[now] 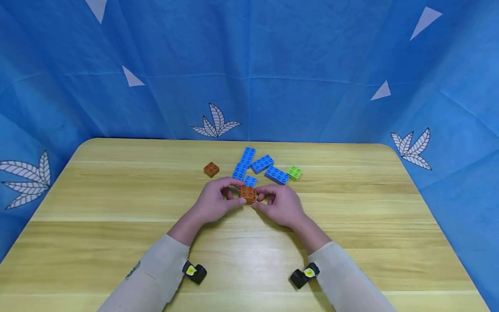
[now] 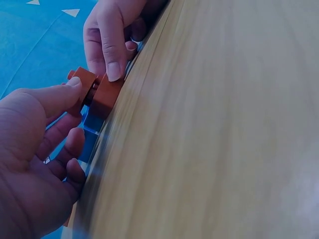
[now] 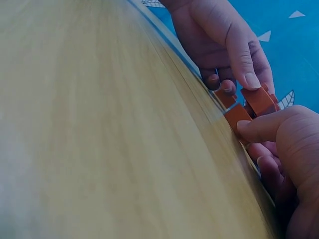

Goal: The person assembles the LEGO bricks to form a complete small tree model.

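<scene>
In the head view my left hand (image 1: 213,200) and right hand (image 1: 282,204) meet at two brown toy building bricks near the middle of the table. The left one pinches the upper brown brick (image 2: 83,84) between thumb and fingers. Below it, the lower brown brick (image 2: 107,95) is gripped by the right thumb and fingers, close over the tabletop. Studs show in a narrow gap between the two bricks, and the upper one sits slightly tilted in the left wrist view. From above, the upper brick (image 1: 247,191) mostly covers the lower.
Just behind the hands lies a small blue brick (image 1: 250,180). Farther back are a long blue strip (image 1: 244,164) and two blue bricks, one upper (image 1: 262,164) and one lower (image 1: 277,175). A green brick (image 1: 294,173) lies right, a loose brown brick (image 1: 211,169) left. Blue cloth (image 1: 249,86) hangs behind.
</scene>
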Available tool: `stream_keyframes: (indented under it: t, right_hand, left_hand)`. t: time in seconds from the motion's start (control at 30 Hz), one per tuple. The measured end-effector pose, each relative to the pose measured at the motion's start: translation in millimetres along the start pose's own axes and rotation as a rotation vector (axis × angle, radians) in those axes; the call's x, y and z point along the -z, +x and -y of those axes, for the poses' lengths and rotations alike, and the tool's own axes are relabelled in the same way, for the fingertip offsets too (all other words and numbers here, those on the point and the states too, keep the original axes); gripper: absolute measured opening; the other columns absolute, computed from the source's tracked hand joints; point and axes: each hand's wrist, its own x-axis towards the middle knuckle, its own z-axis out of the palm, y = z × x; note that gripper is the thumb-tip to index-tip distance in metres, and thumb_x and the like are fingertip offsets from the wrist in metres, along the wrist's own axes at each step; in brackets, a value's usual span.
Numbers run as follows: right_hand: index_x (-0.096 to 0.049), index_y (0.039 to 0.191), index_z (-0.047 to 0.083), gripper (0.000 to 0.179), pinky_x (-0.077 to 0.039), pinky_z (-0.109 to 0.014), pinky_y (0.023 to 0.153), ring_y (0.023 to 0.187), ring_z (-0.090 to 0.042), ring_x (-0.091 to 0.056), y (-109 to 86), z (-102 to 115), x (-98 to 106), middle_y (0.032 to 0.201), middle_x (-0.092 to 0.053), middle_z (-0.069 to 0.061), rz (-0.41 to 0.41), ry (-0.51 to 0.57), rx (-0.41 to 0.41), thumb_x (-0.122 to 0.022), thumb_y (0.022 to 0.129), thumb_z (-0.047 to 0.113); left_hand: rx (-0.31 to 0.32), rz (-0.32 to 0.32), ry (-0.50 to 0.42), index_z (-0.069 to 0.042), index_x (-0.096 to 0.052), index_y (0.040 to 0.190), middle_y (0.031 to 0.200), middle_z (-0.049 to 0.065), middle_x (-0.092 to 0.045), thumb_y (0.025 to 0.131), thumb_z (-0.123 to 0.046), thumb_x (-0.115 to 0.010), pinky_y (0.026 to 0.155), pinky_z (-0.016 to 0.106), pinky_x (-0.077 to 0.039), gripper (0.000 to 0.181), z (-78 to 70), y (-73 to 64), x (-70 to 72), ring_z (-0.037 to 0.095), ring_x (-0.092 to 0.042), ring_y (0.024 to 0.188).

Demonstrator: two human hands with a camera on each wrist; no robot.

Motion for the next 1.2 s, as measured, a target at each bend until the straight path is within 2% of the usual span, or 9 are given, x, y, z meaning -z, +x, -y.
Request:
stream_keyframes:
  t: [0.4, 0.63, 0.97, 1.2]
  right_hand:
    - [-0.076, 0.110, 0.009, 0.032, -0.049, -0.031, 0.061, 0.064, -0.009, -0.058, 4.0, 3.0, -0.8, 0.082, -0.066, 0.011, 0.039, 0.000, 0.026, -0.084, 0.081, 0.022]
    - [-0.076, 0.106, 0.010, 0.029, -0.047, -0.030, 0.059, 0.062, -0.008, -0.056, 5.6, 3.7, -0.8, 0.082, -0.066, 0.011, 0.044, -0.002, 0.041, -0.083, 0.081, 0.021]
    - [-0.075, 0.100, 0.013, 0.023, -0.046, -0.031, 0.058, 0.061, -0.010, -0.056, 7.3, 3.3, -0.4, 0.081, -0.064, 0.012, 0.052, -0.002, 0.027, -0.084, 0.081, 0.023]
    - [-0.075, 0.097, 0.013, 0.022, -0.046, -0.031, 0.057, 0.060, -0.010, -0.055, 8.5, 2.9, -0.2, 0.080, -0.064, 0.012, 0.050, -0.003, 0.027, -0.084, 0.080, 0.024]
  left_hand:
    - [-0.010, 0.002, -0.002, -0.012, -0.072, 0.115, 0.087, 0.004, -0.063, 0.083, -0.012, -0.083, 0.061, 0.032, -0.046, 0.033, 0.8, 1.1, -4.1, 0.021, -0.056, 0.073]
    - [-0.007, -0.003, 0.001, -0.014, -0.074, 0.113, 0.085, 0.001, -0.062, 0.085, -0.022, -0.083, 0.060, 0.032, -0.045, 0.030, -0.8, 2.9, -5.0, 0.020, -0.054, 0.072]
    - [-0.049, 0.007, 0.062, -0.014, -0.075, 0.109, 0.088, 0.000, -0.063, 0.085, -0.023, -0.082, 0.060, 0.033, -0.044, 0.026, -2.1, 8.3, -5.3, 0.020, -0.053, 0.069]
    - [-0.027, 0.007, 0.053, -0.016, -0.076, 0.106, 0.089, -0.001, -0.064, 0.085, -0.022, -0.083, 0.061, 0.035, -0.045, 0.023, -4.1, 9.7, -5.2, 0.021, -0.053, 0.070]
